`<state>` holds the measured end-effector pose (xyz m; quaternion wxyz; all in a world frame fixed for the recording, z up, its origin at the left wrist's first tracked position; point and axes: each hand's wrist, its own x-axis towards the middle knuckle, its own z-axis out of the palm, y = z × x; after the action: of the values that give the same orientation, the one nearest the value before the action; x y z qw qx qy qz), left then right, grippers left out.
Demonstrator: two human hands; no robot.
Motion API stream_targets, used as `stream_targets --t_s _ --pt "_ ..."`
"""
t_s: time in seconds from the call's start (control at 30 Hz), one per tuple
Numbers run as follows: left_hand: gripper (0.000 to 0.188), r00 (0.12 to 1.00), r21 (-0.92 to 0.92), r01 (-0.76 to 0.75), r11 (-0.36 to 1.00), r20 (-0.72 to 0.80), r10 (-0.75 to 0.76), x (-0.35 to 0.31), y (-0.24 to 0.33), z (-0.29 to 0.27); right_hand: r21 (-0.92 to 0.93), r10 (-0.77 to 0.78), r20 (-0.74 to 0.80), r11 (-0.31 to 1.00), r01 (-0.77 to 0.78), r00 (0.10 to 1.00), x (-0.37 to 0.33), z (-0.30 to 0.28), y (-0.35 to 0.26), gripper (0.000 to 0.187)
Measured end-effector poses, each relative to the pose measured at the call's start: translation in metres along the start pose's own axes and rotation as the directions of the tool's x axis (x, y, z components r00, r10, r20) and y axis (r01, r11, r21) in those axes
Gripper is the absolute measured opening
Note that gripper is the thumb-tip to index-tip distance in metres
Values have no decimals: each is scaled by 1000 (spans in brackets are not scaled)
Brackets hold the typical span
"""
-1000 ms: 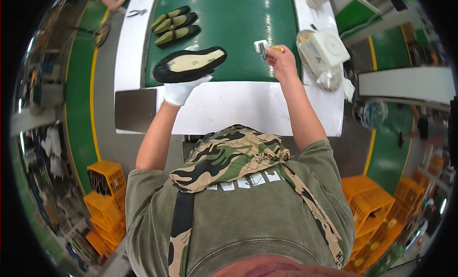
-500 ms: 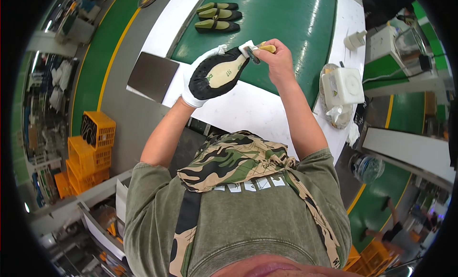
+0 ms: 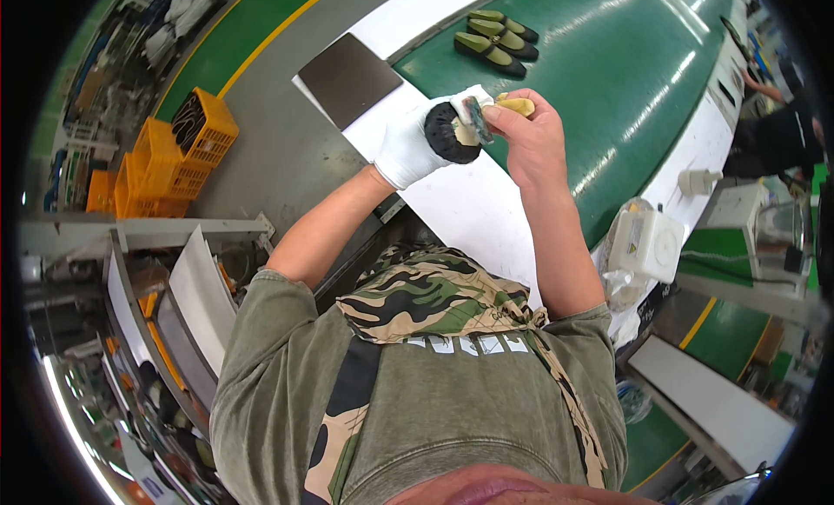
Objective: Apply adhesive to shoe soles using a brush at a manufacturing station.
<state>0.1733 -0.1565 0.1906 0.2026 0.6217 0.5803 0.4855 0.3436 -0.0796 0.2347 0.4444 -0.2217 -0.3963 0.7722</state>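
Observation:
My left hand (image 3: 405, 150), in a white glove, is closed around a black shoe upper (image 3: 445, 133) with a pale insole on its underside. The shoe's end points toward me and its far part is hidden. My bare right hand (image 3: 536, 144) pinches a brush (image 3: 519, 106) with a yellow handle. Its dark, greenish head is at the shoe's right edge, touching or very close to it. Beyond my hands, several black shoes with green linings (image 3: 493, 46) stand on a green conveyor belt (image 3: 582, 88).
A dark square board (image 3: 350, 79) lies on the white table edge at left. To the right stand a white container (image 3: 647, 244) on a tray and a small white pot (image 3: 698, 182). Orange crates (image 3: 178, 157) are stacked on the floor at left. Another person (image 3: 773, 131) is at far right.
The shoe has turned in my left hand from broadside to end-on, showing less of its sole. My right hand has kept the brush at the shoe. The whole view has swung round.

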Motion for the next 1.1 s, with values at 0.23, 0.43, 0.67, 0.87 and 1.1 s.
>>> stream_targets --t_s 0.23,0.43,0.67,0.87,1.1 --pt "55 946 -85 273 958 204 -252 -9 27 -53 -35 -32 141 999 37 990 31 38 6 21" --pt "56 885 -153 402 903 318 -340 -34 7 -97 -3 -65 198 998 67 978 61 78 32 19" --pt "66 852 -437 514 738 358 -382 -66 14 -152 -92 -118 427 980 174 896 85 116 68 21" --pt "68 825 -499 564 657 340 -450 -96 -10 -170 -105 -64 504 985 135 861 91 130 99 21" --pt "65 797 -758 550 352 349 -494 -125 -54 -182 -122 62 625 992 18 778 72 139 129 21"
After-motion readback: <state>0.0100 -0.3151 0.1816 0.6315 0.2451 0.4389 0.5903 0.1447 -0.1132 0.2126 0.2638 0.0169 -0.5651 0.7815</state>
